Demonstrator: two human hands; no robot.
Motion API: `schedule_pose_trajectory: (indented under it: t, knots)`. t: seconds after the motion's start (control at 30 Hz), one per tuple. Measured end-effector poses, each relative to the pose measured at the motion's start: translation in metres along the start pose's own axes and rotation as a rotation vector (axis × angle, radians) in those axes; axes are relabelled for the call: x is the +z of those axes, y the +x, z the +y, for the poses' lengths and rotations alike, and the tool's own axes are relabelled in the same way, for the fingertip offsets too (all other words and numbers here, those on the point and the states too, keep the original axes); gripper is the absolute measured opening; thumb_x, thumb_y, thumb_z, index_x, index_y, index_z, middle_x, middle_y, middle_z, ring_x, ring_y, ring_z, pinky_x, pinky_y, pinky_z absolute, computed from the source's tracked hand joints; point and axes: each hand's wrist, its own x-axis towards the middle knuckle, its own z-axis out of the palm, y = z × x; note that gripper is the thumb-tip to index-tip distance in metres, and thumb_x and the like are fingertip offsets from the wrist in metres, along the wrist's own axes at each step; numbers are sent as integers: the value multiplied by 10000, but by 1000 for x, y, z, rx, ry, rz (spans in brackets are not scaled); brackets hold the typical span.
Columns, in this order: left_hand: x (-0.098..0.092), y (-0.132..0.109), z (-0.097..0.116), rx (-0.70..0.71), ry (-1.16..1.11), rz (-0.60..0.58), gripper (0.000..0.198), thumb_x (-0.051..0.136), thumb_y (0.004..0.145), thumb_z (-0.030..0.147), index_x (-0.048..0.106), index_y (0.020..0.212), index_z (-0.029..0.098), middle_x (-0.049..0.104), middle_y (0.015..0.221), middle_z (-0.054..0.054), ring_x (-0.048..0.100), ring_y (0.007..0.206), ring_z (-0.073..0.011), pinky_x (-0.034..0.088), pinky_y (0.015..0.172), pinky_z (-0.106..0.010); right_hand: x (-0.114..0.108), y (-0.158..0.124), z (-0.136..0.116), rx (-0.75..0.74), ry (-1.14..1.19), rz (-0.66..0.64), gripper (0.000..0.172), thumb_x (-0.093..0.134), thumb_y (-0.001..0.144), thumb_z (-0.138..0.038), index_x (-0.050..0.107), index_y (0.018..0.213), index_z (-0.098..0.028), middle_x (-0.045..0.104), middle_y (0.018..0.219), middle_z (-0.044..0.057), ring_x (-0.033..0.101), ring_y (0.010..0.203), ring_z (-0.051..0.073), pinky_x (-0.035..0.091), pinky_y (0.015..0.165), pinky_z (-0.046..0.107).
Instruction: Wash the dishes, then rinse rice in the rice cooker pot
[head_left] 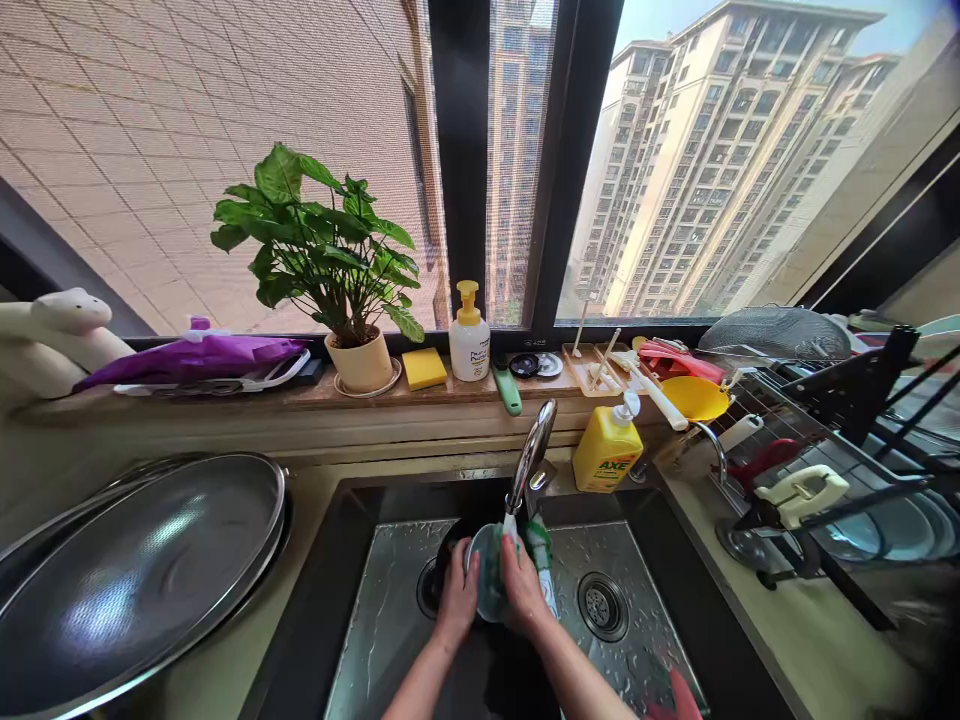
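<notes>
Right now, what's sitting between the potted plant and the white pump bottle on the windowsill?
In the head view, a yellow sponge lies on the wooden windowsill, between the potted plant and the white pump bottle.

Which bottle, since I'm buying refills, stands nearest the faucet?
The yellow AXE bottle, on the counter beside the faucet. The white bottle with the yellow pump stands farther back, on the wooden windowsill.

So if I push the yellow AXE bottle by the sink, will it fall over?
The yellow AXE bottle probably tips if pushed up high, since it narrows to a slim white top. Its wide, squarish body probably won't roll. It looks like plastic, so it likely won't break.
</notes>
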Motion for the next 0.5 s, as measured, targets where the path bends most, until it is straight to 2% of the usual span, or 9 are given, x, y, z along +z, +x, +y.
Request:
schedule_pose_trajectory:
  t: [0.07,0.13,0.2,0.27,0.37,0.43,0.5]
  knots:
    - [6,-3,1,-51,-17,9,521,483,778,526,471,1163,176,545,1284,-185,463,1255,-297,313,1072,-417,15,8,-3,48,31,-17,603,510,739,-657,641,1059,-163,638,1185,130,511,1214,268,355,1044,388]
    - [10,-4,4,-99,-41,21,486,437,807,503,452,1173,184,530,1303,-179,463,1258,-284,312,1074,-407,23,13,-5,146,60,-91,558,539,727,-596,650,1042,-148,657,1138,122,521,1198,262,364,1030,384]
    - [10,-1,9,-100,-57,3,444,436,813,482,470,1147,192,548,1280,-160,483,1238,-269,321,1070,-387,20,14,-9,254,67,-256,459,552,724,-504,669,992,-149,702,973,87,611,1027,248,440,925,384]
    - [6,2,16,-71,-39,-46,424,450,816,469,495,1133,191,573,1251,-141,506,1213,-257,337,1058,-363,7,12,-16,324,44,-377,347,602,675,-415,687,885,-153,697,770,41,638,789,219,490,763,358]
    - [-1,3,25,-36,218,-134,425,449,842,363,472,1214,158,554,1284,-144,516,1206,-237,364,1030,-335,-22,11,-32,306,5,-340,220,699,558,-311,654,711,-159,626,592,-8,556,581,159,449,582,281]
    - [-5,2,27,-45,409,-162,477,483,805,203,437,1271,110,519,1321,-175,489,1235,-239,350,1038,-331,-41,13,-45,269,11,-253,232,712,544,-322,616,690,-169,591,578,-23,517,556,137,406,534,248]
    - [-8,-1,26,-65,492,-174,581,499,727,59,416,1302,51,492,1340,-211,454,1265,-257,317,1061,-334,-55,16,-62,235,53,-197,286,708,573,-385,592,739,-183,586,626,-24,515,581,133,391,535,239]
